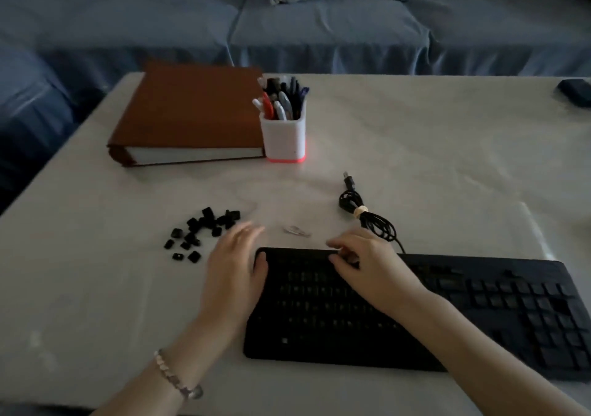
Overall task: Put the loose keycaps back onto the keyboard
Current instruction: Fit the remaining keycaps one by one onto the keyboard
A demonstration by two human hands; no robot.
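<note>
- The keyboard (319,313) lies along the tabletop's near edge, reaching toward the near right corner (its left part is too dark to read).
- The loose keycaps (198,233) are scattered just left of the keyboard, toward the tabletop's left edge.
- The left hand (233,271) is flat between them, fingers straight and blurred, holding nothing. Its thumb is at the keyboard's far left corner.
- The right hand (367,262) curls its fingers over the keyboard's far edge; I cannot tell whether they pinch anything.
- A coiled cable (367,214) lies just beyond that hand.
</note>
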